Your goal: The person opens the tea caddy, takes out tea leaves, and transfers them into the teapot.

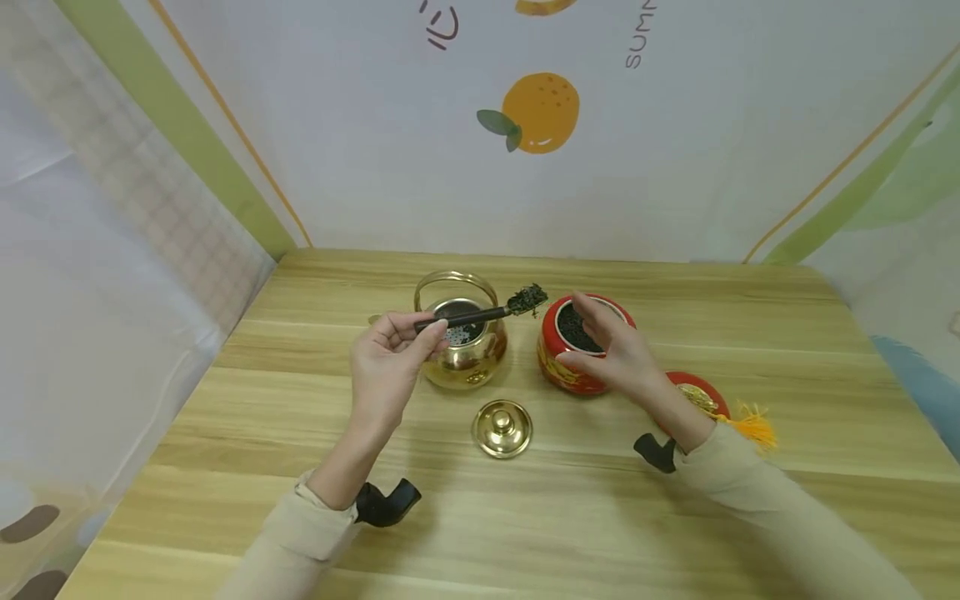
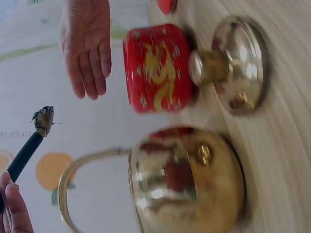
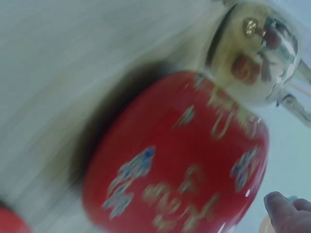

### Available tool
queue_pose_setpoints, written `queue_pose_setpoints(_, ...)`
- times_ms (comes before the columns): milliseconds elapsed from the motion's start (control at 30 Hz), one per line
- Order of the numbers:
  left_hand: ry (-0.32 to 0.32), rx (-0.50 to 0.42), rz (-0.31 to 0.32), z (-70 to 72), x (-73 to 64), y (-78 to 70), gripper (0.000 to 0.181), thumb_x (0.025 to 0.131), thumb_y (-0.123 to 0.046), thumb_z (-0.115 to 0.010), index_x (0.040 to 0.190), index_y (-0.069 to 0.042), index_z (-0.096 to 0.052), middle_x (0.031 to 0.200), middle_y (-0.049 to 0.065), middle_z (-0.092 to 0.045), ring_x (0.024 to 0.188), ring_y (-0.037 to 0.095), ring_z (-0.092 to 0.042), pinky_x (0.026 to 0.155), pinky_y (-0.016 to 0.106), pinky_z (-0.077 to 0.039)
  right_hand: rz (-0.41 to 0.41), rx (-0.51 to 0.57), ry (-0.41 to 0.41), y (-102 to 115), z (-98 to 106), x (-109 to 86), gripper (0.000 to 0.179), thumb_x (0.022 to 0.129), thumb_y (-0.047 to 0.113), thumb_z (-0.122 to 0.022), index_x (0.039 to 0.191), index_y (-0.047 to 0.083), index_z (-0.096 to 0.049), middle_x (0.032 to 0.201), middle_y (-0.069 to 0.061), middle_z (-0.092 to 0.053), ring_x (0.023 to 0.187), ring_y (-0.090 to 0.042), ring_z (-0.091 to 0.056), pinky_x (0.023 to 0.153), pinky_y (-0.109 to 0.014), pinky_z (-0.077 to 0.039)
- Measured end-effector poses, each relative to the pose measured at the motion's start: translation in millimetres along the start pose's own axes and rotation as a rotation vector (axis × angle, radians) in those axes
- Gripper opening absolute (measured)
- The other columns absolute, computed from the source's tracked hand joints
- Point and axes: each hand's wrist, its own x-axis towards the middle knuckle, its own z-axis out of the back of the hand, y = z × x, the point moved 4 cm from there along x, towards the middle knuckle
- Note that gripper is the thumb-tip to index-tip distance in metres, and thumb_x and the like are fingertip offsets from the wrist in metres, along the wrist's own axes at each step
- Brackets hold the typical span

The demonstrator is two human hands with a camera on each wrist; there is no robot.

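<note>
My left hand [image 1: 387,354] pinches the dark handle of a tea scoop [image 1: 471,317] above the brass teapot [image 1: 467,364]. Dark loose tea leaves [image 1: 527,298] are heaped on the scoop's tip, which points right, toward the red jar. That open red jar [image 2: 158,68] has a gold dragon on its side and holds dark tea leaves [image 1: 576,327]. Over the jar's right side hovers my right hand [image 1: 617,350], fingers extended and thumb apart, with nothing in its grasp. In the left wrist view, a gap shows between this hand and the jar. The teapot's mouth is uncovered.
A brass teapot lid [image 1: 502,428] lies on the wooden table [image 1: 525,533] in front of the teapot and jar. Right of the jar is its red lid [image 1: 697,392] with a yellow tassel [image 1: 752,427], partly behind my right forearm. A printed cloth backs the table.
</note>
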Motion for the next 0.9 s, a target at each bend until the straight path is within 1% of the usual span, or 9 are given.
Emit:
queue_pose_setpoints(133,-0.036,0.027,0.005,20.3,-4.0,-4.7,0.013,0.082,-0.001,-0.070,0.093,0.001,-0.063,0.080,0.002,-0.067,0.065,0.011,-0.067,0.068,0.025,-0.059,-0.004,-0.006,0.029,3.9,-14.3,7.0,0.082,0.080,0.009,-0.074,0.147,0.002,-0.026,0.152,-0.014,-0.028,0.139,-0.027,-0.029,0.110,-0.034,-0.033)
queue_pose_setpoints(233,-0.069,0.046,0.002,34.3,-6.1,-6.2,0.011,0.083,0.003,-0.068,0.092,0.000,-0.063,0.080,-0.001,-0.067,0.064,0.010,-0.067,0.067,0.023,-0.058,0.015,0.001,0.039,5.8,-26.4,12.7,0.082,0.080,0.009,-0.074,0.146,0.000,-0.027,0.152,-0.016,-0.028,0.139,-0.027,-0.029,0.110,-0.036,-0.034)
queue_pose_setpoints(400,-0.118,0.065,0.002,53.0,-7.4,-5.9,0.009,0.083,0.002,-0.068,0.090,0.000,-0.063,0.077,-0.001,-0.068,0.063,0.012,-0.068,0.067,0.024,-0.059,0.030,0.025,0.045,6.6,-46.4,22.3,0.082,0.079,0.007,-0.075,0.145,-0.003,-0.028,0.151,-0.018,-0.031,0.139,-0.028,-0.030,0.112,-0.036,-0.032)
queue_pose_setpoints(567,-0.128,0.080,0.011,60.9,-6.0,-4.3,0.011,0.082,-0.001,-0.070,0.090,0.002,-0.063,0.077,0.002,-0.068,0.063,0.011,-0.068,0.068,0.024,-0.059,0.024,0.027,0.051,2.9,-59.5,31.8,0.082,0.079,0.011,-0.076,0.145,-0.003,-0.028,0.150,-0.017,-0.031,0.138,-0.029,-0.031,0.112,-0.037,-0.033)
queue_pose_setpoints(733,-0.126,0.107,0.027,65.2,-2.6,0.1,0.013,0.083,-0.003,-0.070,0.091,0.003,-0.062,0.076,0.001,-0.067,0.063,0.011,-0.068,0.068,0.023,-0.058,0.002,0.045,0.060,-2.8,-69.6,40.3,0.083,0.080,0.012,-0.075,0.145,-0.003,-0.027,0.151,-0.018,-0.030,0.139,-0.030,-0.029,0.112,-0.038,-0.032)
queue_pose_setpoints(900,-0.125,0.131,0.015,68.6,2.0,6.4,0.019,0.082,-0.006,-0.072,0.095,0.005,-0.062,0.079,0.003,-0.068,0.065,0.013,-0.068,0.067,0.023,-0.058,-0.005,0.016,0.076,-5.5,-77.6,47.5,0.085,0.080,0.016,-0.076,0.146,-0.001,-0.026,0.151,-0.016,-0.029,0.140,-0.029,-0.027,0.113,-0.038,-0.030)
